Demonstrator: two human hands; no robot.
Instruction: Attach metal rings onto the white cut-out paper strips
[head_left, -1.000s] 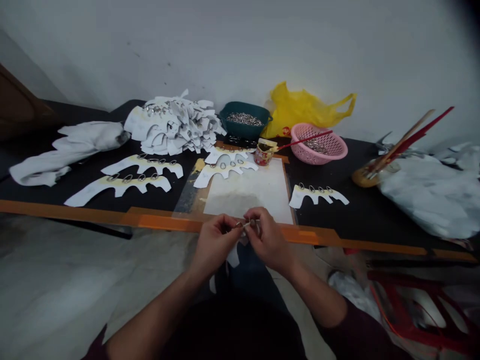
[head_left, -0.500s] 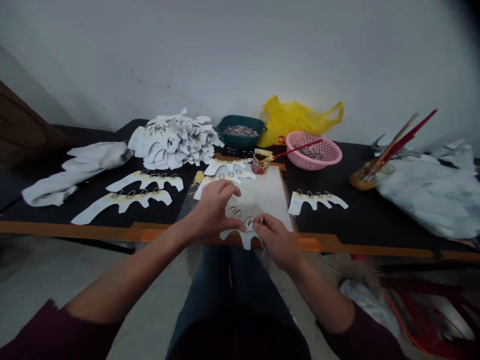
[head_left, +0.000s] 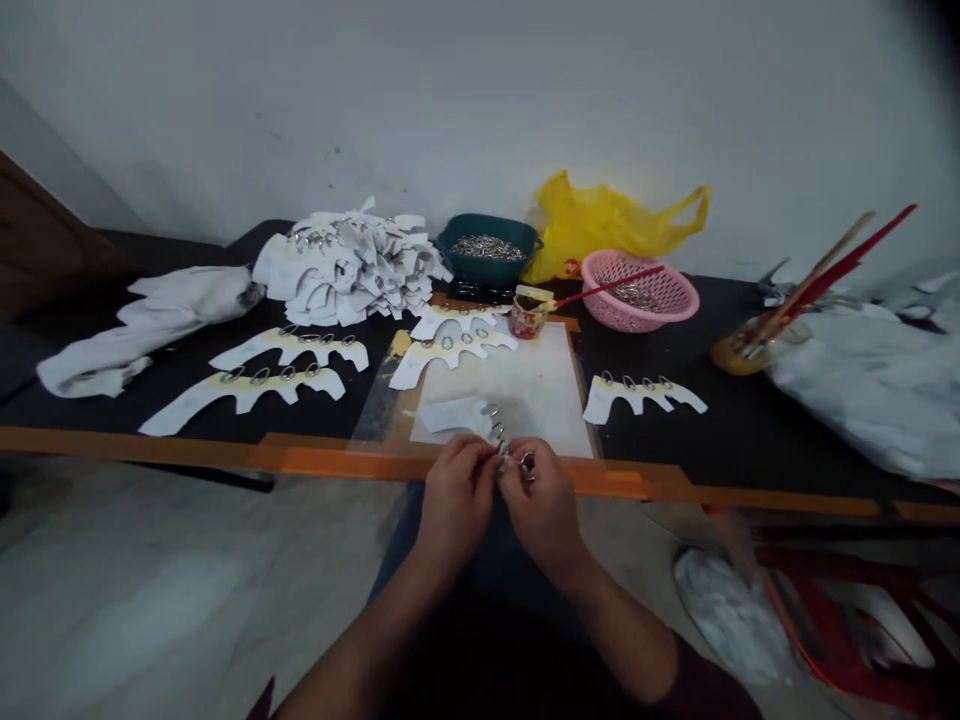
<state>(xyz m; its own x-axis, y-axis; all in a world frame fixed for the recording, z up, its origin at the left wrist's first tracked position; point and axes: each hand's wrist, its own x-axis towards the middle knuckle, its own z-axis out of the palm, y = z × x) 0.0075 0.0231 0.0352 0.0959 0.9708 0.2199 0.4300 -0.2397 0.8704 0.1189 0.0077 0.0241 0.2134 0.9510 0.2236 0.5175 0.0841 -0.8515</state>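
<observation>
My left hand (head_left: pixel 457 497) and my right hand (head_left: pixel 545 507) meet at the front edge of the table, fingertips almost touching. Between them they pinch the near end of a white cut piece (head_left: pixel 452 414), whose far end lies on the white sheet (head_left: pixel 536 385). Several metal rings run along one edge of the piece. A loop of metal ring (head_left: pixel 528 461) shows at my right fingers; whether it is fixed to the piece is hidden. Beyond, a scalloped white piece (head_left: pixel 420 366) with rings and a yellowish band lies partly on the sheet.
A heap of white pieces (head_left: pixel 360 275), a green basket (head_left: pixel 487 268) and a pink basket (head_left: pixel 637 318) of metal parts stand at the back. Near them are a small pot (head_left: pixel 527 318), a yellow bag (head_left: pixel 600 225) and, rightward, a jar (head_left: pixel 739 358) with sticks.
My left hand has come down and closed beside my right hand. The white piece has turned, so its far end now points away to the left on the sheet.
</observation>
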